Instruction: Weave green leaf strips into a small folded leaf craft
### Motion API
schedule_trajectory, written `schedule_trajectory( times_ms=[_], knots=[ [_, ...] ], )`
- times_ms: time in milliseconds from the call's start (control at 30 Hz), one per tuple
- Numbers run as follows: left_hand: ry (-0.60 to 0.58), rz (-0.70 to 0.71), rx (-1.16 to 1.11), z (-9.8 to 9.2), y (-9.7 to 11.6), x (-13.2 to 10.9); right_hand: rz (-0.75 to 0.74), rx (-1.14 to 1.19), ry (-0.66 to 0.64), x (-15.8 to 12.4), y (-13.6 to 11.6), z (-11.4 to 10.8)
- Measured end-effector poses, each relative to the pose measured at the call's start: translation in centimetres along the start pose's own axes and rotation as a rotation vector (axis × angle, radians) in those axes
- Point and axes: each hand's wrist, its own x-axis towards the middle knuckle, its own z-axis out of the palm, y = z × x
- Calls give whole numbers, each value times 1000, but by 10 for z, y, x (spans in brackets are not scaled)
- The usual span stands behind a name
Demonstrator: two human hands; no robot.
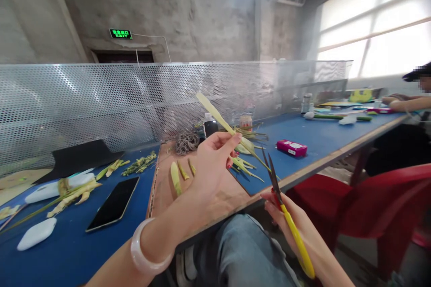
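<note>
My left hand (210, 168) is raised over the table's middle, fingers pinched on a long pale green leaf strip (215, 114) that slants up and to the left. A pale bangle (144, 251) circles that wrist. Lower right, beyond the table's front edge, my right hand (291, 224) is closed on yellow-handled scissors (286, 213). Their dark blades are slightly parted and point up toward the strip's lower end. More cut leaf pieces (182, 172) lie on the brown board beneath my left hand.
A black phone (113, 204) and white oval pieces (37, 233) lie on the blue table (84, 246) at left. A coil of twine (186, 142), a dark bottle (210, 126) and a pink box (291, 147) stand farther back. A perforated metal screen (101, 98) lines the far edge. Another person sits at right.
</note>
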Motion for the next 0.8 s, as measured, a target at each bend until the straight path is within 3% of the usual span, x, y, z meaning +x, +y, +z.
schedule_trajectory(
  times_ms=[233, 600, 800],
  knots=[
    [-19, -15, -36, 8, -2, 1, 67, -36, 39, -3, 6, -4],
    [-50, -12, 0, 12, -2, 3, 35, -114, 147, -12, 2, -7],
    [-38, -11, 1, 13, -2, 4, 57, -103, 106, -14, 9, -10]
  ],
)
